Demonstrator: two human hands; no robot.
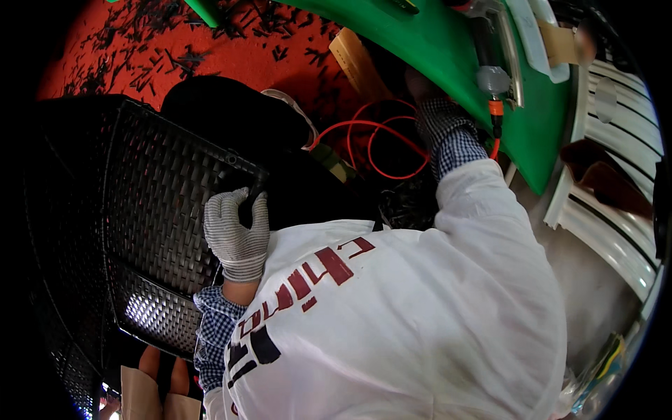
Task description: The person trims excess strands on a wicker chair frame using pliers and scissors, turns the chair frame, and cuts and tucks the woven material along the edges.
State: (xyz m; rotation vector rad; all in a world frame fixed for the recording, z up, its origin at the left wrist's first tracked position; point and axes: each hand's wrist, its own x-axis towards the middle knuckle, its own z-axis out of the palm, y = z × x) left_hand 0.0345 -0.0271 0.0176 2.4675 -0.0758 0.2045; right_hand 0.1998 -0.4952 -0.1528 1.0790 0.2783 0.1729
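A grey-and-white striped glove covers my left hand (238, 234). Its fingers and thumb close around a dark corner of a black woven wicker furniture piece (161, 196), which fills the left side. My right arm, in a checked cuff (458, 143), reaches forward beneath the edge of the green tabletop (448, 52). Deep shadow covers my right hand (422, 87), so its fingers and anything in them cannot be made out. A red hose (350, 124) loops just below that hand. Beside it lies a tan board (353, 59).
Dark scraps (185, 59) litter the red floor (241, 45). A clear-and-black tool with an orange fitting (495, 108) hangs at the green top's edge. White slatted panels (609, 231) stand at right, with a brown piece (609, 175) on them. Someone's legs (178, 378) show at lower left.
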